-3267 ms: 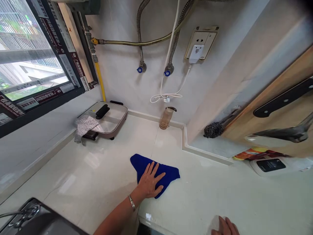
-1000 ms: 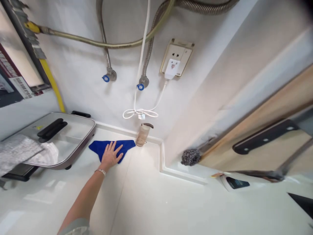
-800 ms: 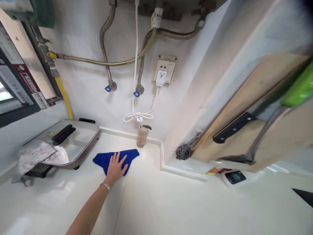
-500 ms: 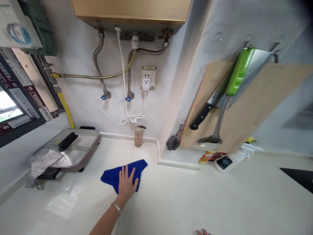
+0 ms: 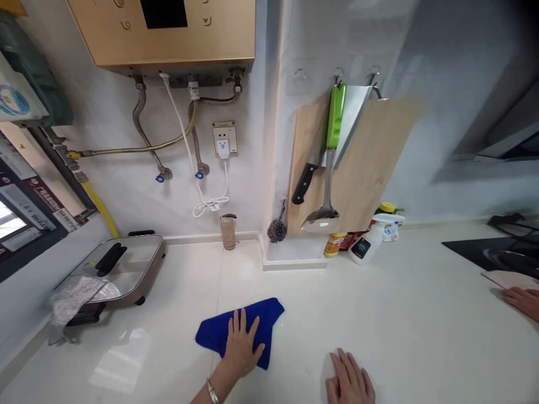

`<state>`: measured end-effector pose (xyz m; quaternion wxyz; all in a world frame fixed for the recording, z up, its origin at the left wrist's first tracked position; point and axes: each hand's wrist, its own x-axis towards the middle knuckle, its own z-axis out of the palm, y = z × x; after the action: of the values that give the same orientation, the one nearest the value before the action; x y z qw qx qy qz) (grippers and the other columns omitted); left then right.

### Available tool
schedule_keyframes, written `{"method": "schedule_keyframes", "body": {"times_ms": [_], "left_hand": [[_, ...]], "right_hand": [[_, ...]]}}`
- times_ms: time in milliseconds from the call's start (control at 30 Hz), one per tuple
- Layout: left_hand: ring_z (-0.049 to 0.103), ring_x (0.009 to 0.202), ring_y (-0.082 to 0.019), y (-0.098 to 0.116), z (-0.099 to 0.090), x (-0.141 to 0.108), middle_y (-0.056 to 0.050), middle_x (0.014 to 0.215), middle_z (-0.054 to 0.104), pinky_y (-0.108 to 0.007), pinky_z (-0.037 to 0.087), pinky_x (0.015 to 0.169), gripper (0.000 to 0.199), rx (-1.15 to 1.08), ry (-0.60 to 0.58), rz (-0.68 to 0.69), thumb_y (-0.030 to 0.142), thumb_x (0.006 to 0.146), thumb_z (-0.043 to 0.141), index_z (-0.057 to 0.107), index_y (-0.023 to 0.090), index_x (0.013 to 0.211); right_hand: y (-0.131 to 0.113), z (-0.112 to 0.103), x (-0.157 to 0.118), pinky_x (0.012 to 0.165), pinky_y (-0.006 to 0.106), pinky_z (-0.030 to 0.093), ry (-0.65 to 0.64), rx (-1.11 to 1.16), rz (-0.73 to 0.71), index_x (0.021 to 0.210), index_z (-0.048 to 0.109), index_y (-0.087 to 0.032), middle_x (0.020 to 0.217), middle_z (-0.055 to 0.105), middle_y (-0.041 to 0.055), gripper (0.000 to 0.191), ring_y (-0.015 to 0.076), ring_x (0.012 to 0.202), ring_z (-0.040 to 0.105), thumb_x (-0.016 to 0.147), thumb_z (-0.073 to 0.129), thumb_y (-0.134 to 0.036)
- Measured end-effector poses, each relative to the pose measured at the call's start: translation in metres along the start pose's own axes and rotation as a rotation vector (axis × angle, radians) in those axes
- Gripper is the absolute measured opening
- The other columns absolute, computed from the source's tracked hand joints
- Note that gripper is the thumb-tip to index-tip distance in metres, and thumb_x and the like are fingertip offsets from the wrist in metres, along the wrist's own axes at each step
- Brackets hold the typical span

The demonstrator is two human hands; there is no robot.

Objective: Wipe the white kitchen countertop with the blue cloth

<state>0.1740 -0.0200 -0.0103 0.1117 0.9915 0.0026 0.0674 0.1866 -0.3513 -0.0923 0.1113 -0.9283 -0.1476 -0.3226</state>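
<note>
My left hand [image 5: 243,347], with a silver bracelet at its wrist, lies palm down with spread fingers on a blue cloth [image 5: 269,321]. The cloth is flat on the white countertop [image 5: 168,359], partly hidden under the hand. To its right, at the lower edge of the view, my right hand [image 5: 349,379] rests on the counter with fingers stretched out, apart from the cloth and holding nothing that shows.
An electric pan [image 5: 145,269] with a glass lid stands left. Against the back wall are a small brown bottle [image 5: 228,233] and a spray bottle [image 5: 365,247]. A cutting board [image 5: 362,185] and knives hang above. Another person's hand [image 5: 524,300] touches a pinkish flat item [image 5: 511,279].
My view has swung right. My left hand and the cloth sit lower and further right in view. More of my right hand shows, and the other person's hand has come into sight.
</note>
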Motion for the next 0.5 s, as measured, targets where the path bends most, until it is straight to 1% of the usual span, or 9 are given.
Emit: {"method": "schedule_keyframes", "body": {"times_ms": [33,67,133,200,267,333,400,500], "left_hand": [[0.030,0.147,-0.047,-0.004,-0.011,0.005,-0.016,0.161,0.035,-0.073,0.037,0.113,0.064,-0.003,-0.046,0.023,0.048,0.091,0.054,0.041,0.031,0.151],[0.030,0.148,-0.044,-0.008,-0.021,0.011,-0.016,0.160,0.037,-0.070,0.037,0.114,0.062,-0.005,-0.067,0.056,0.047,0.092,0.052,0.041,0.031,0.151],[0.028,0.151,-0.038,-0.012,-0.037,0.022,-0.011,0.162,0.035,-0.066,0.033,0.119,0.063,-0.014,-0.078,0.184,0.041,0.093,0.051,0.035,0.033,0.153],[0.025,0.153,-0.032,-0.012,-0.043,0.028,-0.006,0.164,0.031,-0.063,0.030,0.123,0.068,-0.028,-0.095,0.335,0.036,0.093,0.052,0.026,0.036,0.156],[0.024,0.153,-0.029,-0.011,-0.043,0.029,-0.003,0.165,0.029,-0.061,0.029,0.123,0.067,-0.042,-0.112,0.405,0.035,0.095,0.050,0.023,0.038,0.156],[0.025,0.153,-0.028,-0.011,-0.038,0.030,-0.002,0.165,0.028,-0.061,0.031,0.123,0.063,-0.047,-0.102,0.386,0.039,0.097,0.047,0.023,0.040,0.155],[0.027,0.152,-0.027,-0.013,-0.033,0.033,0.000,0.165,0.030,-0.060,0.032,0.123,0.060,-0.045,-0.078,0.325,0.041,0.097,0.046,0.027,0.042,0.154],[0.029,0.152,-0.028,-0.019,-0.026,0.045,-0.002,0.163,0.035,-0.059,0.032,0.123,0.055,-0.025,0.015,0.154,0.040,0.098,0.043,0.036,0.037,0.152]], "right_hand": [[0.000,0.000,0.000,0.108,0.051,0.040,0.013,-0.004,-0.007,0.129,0.061,-0.018,0.136,0.062,0.0116,0.047,0.0297,0.130,0.053,0.087,0.046,-0.031],[-0.001,0.001,0.001,0.108,0.051,0.039,0.030,-0.009,-0.015,0.129,0.061,-0.017,0.136,0.062,0.0116,0.046,0.0293,0.130,0.052,0.087,0.047,-0.031],[-0.001,0.002,0.001,0.109,0.050,0.038,0.062,-0.022,-0.033,0.129,0.060,-0.016,0.135,0.062,0.0118,0.046,0.0288,0.130,0.053,0.086,0.047,-0.029],[-0.001,0.003,0.002,0.110,0.050,0.038,0.081,-0.044,-0.043,0.129,0.059,-0.016,0.135,0.063,0.0120,0.047,0.0287,0.130,0.053,0.086,0.048,-0.028],[0.000,0.003,0.001,0.111,0.050,0.037,0.076,-0.062,-0.057,0.130,0.058,-0.015,0.135,0.062,0.0118,0.047,0.0284,0.130,0.053,0.085,0.048,-0.027],[0.001,0.004,0.000,0.111,0.049,0.038,0.066,-0.072,-0.064,0.130,0.058,-0.016,0.136,0.062,0.0113,0.047,0.0279,0.130,0.053,0.085,0.049,-0.028],[0.003,0.003,-0.002,0.112,0.048,0.038,0.044,-0.068,-0.047,0.129,0.059,-0.017,0.136,0.062,0.0106,0.047,0.0274,0.130,0.053,0.086,0.048,-0.030],[0.004,0.003,-0.004,0.112,0.049,0.038,-0.016,-0.046,0.004,0.129,0.061,-0.019,0.138,0.062,0.0096,0.046,0.0276,0.129,0.054,0.087,0.046,-0.032]]}}
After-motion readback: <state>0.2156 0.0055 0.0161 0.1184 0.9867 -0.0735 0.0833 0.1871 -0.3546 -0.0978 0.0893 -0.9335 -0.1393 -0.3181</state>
